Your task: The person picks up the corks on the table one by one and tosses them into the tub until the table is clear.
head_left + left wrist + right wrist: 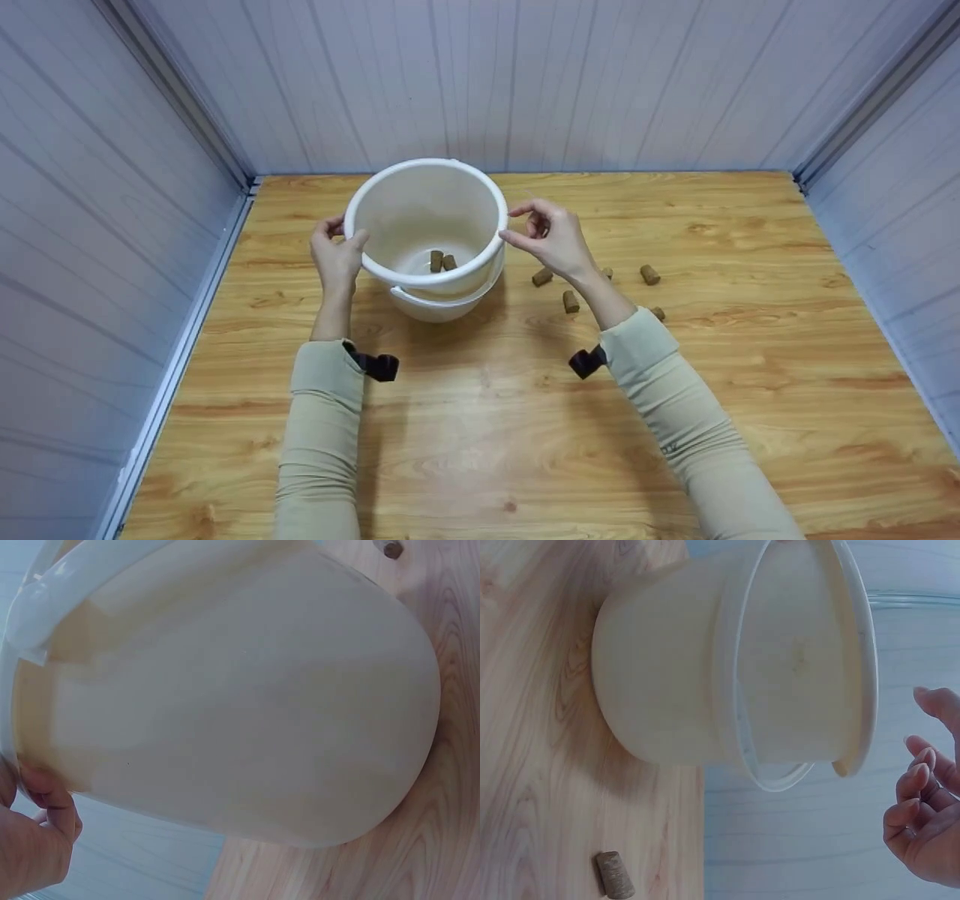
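A white bucket [420, 199] with a thick rim stands upright on the wooden table, its handle [442, 303] hanging down at the front. Two brown corks [436, 261] lie on its floor. My left hand [337, 259] grips the rim at the left, thumb on top; the left wrist view shows its fingers under the rim [9, 705]. My right hand [559, 240] is beside the right of the rim. In the right wrist view this hand [934, 799] is apart from the bucket, with its fingers loosely bent and nothing between them.
Several loose corks lie to the right of the bucket, among them one cork [571, 301] near the right forearm and another [650, 274] farther right. Pale panel walls [480, 90] enclose the table [480, 450] at the back and both sides.
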A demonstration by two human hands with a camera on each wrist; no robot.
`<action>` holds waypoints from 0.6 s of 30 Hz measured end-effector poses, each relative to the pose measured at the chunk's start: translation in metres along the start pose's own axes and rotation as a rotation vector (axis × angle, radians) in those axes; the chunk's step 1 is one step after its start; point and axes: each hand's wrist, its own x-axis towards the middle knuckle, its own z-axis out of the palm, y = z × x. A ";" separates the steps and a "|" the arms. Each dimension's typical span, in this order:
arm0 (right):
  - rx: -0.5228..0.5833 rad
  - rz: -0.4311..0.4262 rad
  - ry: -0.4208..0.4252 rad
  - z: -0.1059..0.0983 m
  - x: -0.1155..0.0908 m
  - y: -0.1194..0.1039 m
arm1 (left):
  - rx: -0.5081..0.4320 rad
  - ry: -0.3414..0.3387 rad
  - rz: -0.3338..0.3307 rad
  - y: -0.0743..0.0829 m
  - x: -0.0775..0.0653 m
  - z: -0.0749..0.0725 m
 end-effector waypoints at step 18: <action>-0.024 0.032 0.035 -0.014 -0.034 0.026 | -0.002 0.015 0.016 -0.001 0.000 0.000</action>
